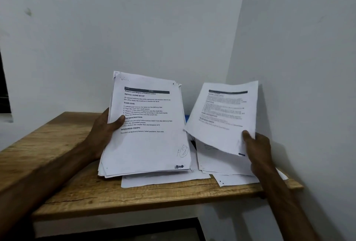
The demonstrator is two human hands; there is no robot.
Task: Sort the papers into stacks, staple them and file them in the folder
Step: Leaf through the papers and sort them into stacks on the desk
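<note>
My left hand [105,131] grips a thick stack of printed papers [148,140] by its left edge, thumb on the top page, tilted up above the wooden table [77,188]. A single printed sheet [223,117] is pinched at its lower right corner by my right hand [258,150] and held raised to the right of the stack. Beneath both lie loose papers [227,165] spread on the table, one sheet [163,180] sticking out toward the front edge. A sliver of something blue [186,118] shows behind the papers; what it is cannot be made out.
The table stands in a corner, with white walls close behind and to the right [298,67]. Its left half is bare wood. A dark opening [119,231] lies below the tabletop's front edge.
</note>
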